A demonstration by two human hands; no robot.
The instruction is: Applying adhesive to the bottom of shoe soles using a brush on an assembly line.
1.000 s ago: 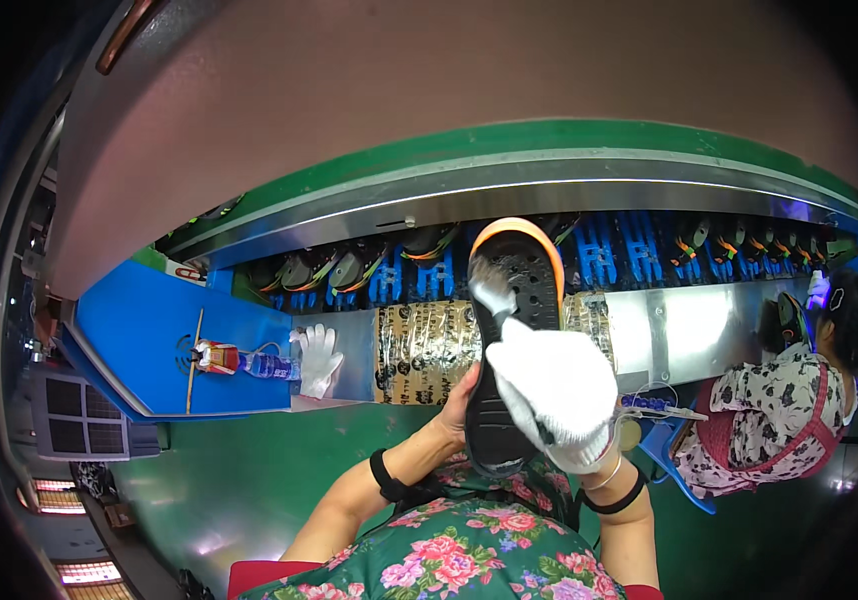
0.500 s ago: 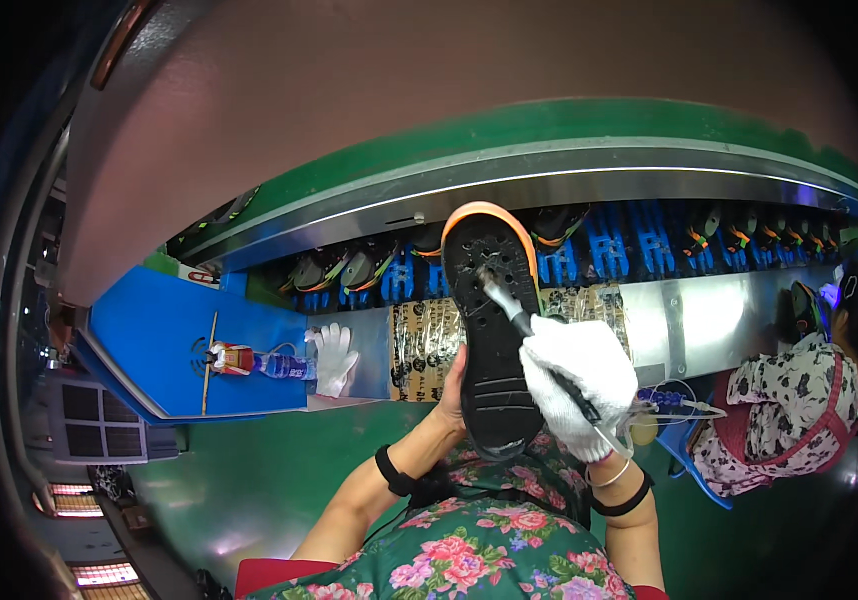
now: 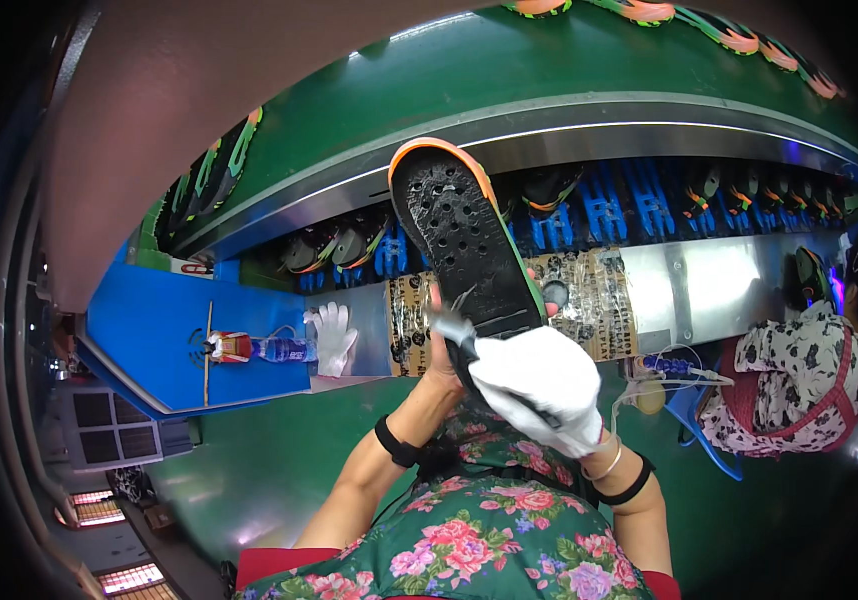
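My bare left hand [image 3: 441,350] grips a black shoe sole [image 3: 449,225] from beneath, with the thumb along its left edge and fingertips showing at the right edge. The sole has round holes in its front half, an orange rim round the toe and green along the right side; its surface glistens. In a white knitted glove, my right hand [image 3: 541,385] is closed round the dark handle of a brush [image 3: 457,330]. Blurred by motion, the brush's head lies over the sole's lower left part. The sole's near end is hidden behind the glove.
A metal ledge with taped cardboard [image 3: 584,300] runs behind the sole, holding a small round container [image 3: 555,293]. Shoes on blue racks [image 3: 604,210] stand beyond. At left lie a white glove [image 3: 333,340] and a bottle [image 3: 284,350]. A person [image 3: 799,380] sits at right.
The sole has shifted up and left and tilts more. My right hand has drawn the brush from the holed front part down toward the left edge of the sole.
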